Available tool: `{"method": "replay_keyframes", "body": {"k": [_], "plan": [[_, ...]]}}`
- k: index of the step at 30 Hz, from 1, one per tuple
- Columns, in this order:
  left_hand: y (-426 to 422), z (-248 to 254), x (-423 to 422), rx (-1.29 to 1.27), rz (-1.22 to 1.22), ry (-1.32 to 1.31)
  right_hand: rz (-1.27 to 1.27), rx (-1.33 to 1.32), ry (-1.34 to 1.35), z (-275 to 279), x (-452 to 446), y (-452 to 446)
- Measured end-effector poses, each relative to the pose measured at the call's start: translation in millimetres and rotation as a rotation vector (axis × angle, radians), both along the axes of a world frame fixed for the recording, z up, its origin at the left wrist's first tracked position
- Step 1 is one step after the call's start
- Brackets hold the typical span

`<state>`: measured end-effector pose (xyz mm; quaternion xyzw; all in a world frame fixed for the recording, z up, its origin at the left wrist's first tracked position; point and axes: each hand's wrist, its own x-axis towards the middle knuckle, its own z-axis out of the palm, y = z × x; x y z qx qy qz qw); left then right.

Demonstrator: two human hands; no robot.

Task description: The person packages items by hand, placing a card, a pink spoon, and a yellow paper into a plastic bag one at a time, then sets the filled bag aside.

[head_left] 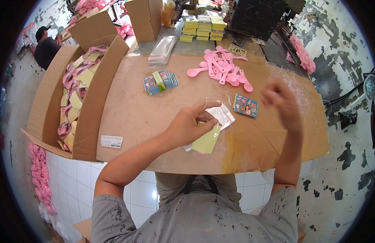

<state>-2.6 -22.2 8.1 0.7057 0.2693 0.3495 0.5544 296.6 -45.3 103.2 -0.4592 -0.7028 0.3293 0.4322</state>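
1 left hand (191, 123) pinched the bagged card (206, 142) beneath it, seemingly for steadiness; the blurred right hand's (281, 101) grip was unclear.

Grey short-sleeved shirt (195, 214) with dark flecks, black strap, khaki trousers (167, 187)

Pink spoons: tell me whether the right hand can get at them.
Probably yes: the right hand is raised close by, and nothing stands between it and the pink spoons, piled uncovered.

Bare left hand (195, 123) pinching low at centre, elbow bent wide, bare right hand (278, 97) raised, blurred, forearm upright
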Motion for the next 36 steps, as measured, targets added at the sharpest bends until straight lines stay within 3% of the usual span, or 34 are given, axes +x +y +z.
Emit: {"method": "replay_keyframes", "body": {"k": [1, 6, 9, 10, 13, 15, 17, 19, 21, 26, 32, 36], "plan": [[2, 4, -1, -0.067, -0.015, -0.016, 0.126, -0.179, 0.283, 5, 35, -8], [1, 13, -4, -0.164, -0.010, -0.048, -0.462, -0.083, 0.006, -21, 179, 13], [2, 15, -4, -0.175, 0.006, -0.039, -1.069, 0.333, -1.470, -105, 256, 3], [4, 13, -4, -0.176, 0.020, -0.040, -0.855, 0.229, -0.843, -78, 231, 1], [8, 2, 0, -0.185, 0.054, -0.070, -0.859, 0.359, -0.924, -44, 150, -10], [11, 0, 0, -0.196, 0.067, -0.076, -0.622, 0.235, -0.563, -30, 88, -7], [11, 2, 0, -0.220, 0.074, -0.060, -0.166, -0.010, -0.285, -31, 42, -4], [11, -3, 1, -0.196, 0.098, -0.080, 0.101, -0.067, -0.162, -37, -12, -5], [11, -4, 1, -0.179, 0.106, -0.116, 0.201, -0.153, -0.043, -47, -52, -4], [16, -7, 2, -0.113, 0.123, -0.264, 0.246, -0.344, 0.237, -68, -68, 19], [22, -3, -8, -0.201, 0.152, -0.050, 0.159, -0.353, 0.341, -83, -60, 23], [22, -5, -8, -0.123, 0.176, -0.072, 0.181, -0.364, 0.337, -90, -50, 27]]}}
